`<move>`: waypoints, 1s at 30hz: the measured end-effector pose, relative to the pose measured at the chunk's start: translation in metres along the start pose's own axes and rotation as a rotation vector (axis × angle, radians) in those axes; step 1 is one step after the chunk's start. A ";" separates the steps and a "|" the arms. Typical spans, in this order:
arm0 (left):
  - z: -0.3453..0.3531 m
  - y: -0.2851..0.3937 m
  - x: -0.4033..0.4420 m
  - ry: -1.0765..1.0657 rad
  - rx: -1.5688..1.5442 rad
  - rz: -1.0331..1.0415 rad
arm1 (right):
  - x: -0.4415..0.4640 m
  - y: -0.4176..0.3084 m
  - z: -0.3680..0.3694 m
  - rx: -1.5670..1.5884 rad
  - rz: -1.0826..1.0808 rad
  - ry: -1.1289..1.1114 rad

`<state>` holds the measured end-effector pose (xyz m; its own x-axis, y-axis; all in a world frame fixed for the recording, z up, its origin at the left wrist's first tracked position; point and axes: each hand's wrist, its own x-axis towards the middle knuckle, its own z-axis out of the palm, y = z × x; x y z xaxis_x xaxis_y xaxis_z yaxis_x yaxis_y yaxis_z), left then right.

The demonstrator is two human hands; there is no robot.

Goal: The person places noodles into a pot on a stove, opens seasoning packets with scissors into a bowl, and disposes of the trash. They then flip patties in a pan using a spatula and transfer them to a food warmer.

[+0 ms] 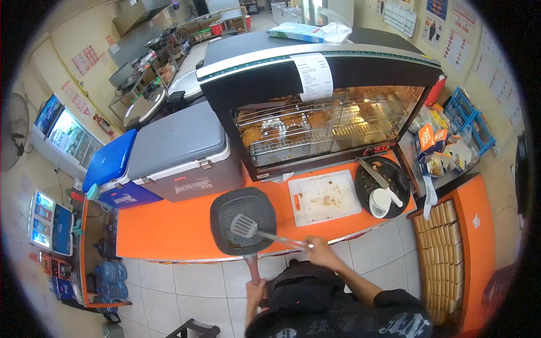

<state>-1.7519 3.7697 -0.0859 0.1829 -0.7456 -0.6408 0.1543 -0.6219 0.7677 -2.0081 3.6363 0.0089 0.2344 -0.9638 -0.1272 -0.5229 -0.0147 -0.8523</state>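
Observation:
My left hand [256, 291] is wrapped round the brown handle of a dark square grill pan [241, 208], which is over the front edge of the orange counter. In my right hand [323, 253] is a slotted metal spatula [269, 235], its blade tilted over the pan's ridged surface. No food shows in the pan. To the right lies a white cutting board [325, 197] with brown crumbs on it. Beyond the board, a round black tray [366, 179] carries a large knife [372, 172] and a small white kitchen scale [380, 201].
A glass-fronted food warmer [332, 121] with fried pieces on racks stands behind the board. Grey [186, 152] and blue [112, 163] coolers sit at the counter's left. Stacked boxes [439, 253] fill a shelf at right. A black stool [194, 328] stands on the floor below.

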 end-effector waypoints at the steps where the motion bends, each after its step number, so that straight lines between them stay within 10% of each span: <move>1: 0.002 0.007 -0.004 0.020 -0.011 0.025 | -0.006 -0.010 0.015 -0.024 -0.003 -0.035; 8: -0.016 0.009 -0.012 0.098 -0.019 -0.002 | 0.039 -0.016 0.011 -0.081 -0.241 -0.349; 13: -0.040 0.019 -0.040 0.192 -0.066 0.008 | 0.270 0.052 -0.121 -0.339 -0.419 1.119; 20: -0.099 0.032 -0.069 0.290 -0.282 -0.052 | 0.355 0.060 -0.132 -0.097 -0.120 1.295; 24: -0.160 0.034 -0.068 0.374 -0.377 -0.108 | 0.395 0.108 -0.108 -0.058 -0.425 1.247; 25: -0.179 0.032 -0.067 0.393 -0.368 -0.109 | 0.354 0.026 -0.079 -0.234 0.005 1.089; 29: -0.271 0.012 -0.071 0.478 -0.449 -0.067 | 0.414 0.090 -0.051 0.150 -0.679 0.991; 30: -0.292 0.012 -0.075 0.521 -0.497 -0.064 | 0.386 0.037 -0.019 -0.218 -0.420 1.050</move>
<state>-1.4799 3.8882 -0.0290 0.5788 -0.4234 -0.6969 0.5810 -0.3856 0.7168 -1.9524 3.2588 -0.0619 -0.3208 -0.6172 0.7185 -0.7199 -0.3341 -0.6084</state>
